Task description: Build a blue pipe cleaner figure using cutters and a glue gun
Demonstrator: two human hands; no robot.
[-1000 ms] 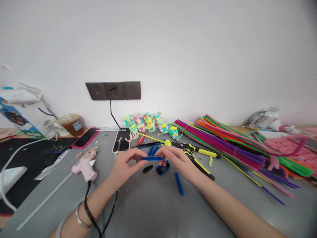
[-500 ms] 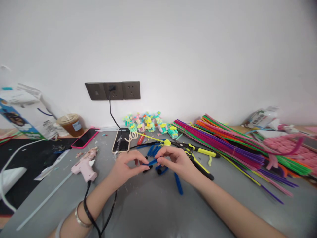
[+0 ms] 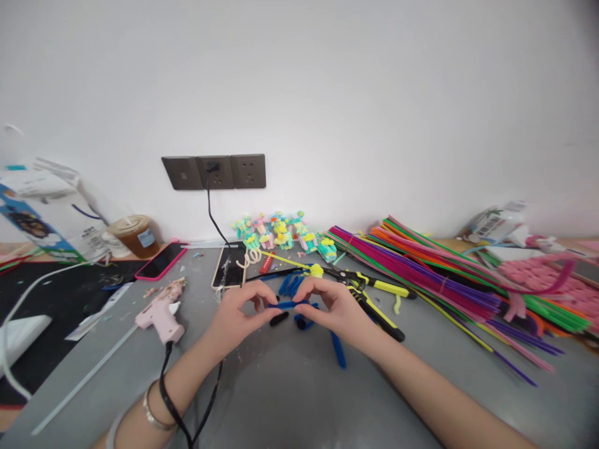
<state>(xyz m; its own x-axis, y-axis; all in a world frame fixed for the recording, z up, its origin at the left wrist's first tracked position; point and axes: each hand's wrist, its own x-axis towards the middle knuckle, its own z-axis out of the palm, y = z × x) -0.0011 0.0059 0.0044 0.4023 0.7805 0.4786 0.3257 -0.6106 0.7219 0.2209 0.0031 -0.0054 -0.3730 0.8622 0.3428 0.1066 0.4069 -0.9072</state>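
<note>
My left hand [image 3: 238,317] and my right hand [image 3: 333,308] meet over the middle of the grey table [image 3: 290,399]. Both pinch the ends of a short blue pipe cleaner piece [image 3: 287,304], held level just above the table. Beneath it lie a black pipe cleaner piece [image 3: 279,318], a curled blue and black piece [image 3: 303,323] and a straight blue piece [image 3: 337,349]. More blue pieces [image 3: 290,284] lie just behind my fingers.
A pink glue gun [image 3: 156,312] lies left, its black cord across my left wrist. Yellow-handled pliers [image 3: 374,305] sit right of my hands. Bundles of coloured pipe cleaners [image 3: 444,274] fill the right. Two phones [image 3: 161,260], a drink cup [image 3: 135,234] and small finished figures [image 3: 281,234] stand behind.
The blue piece tilted down at its left end half a second ago and is level again now. My hands have stayed in nearly the same place.
</note>
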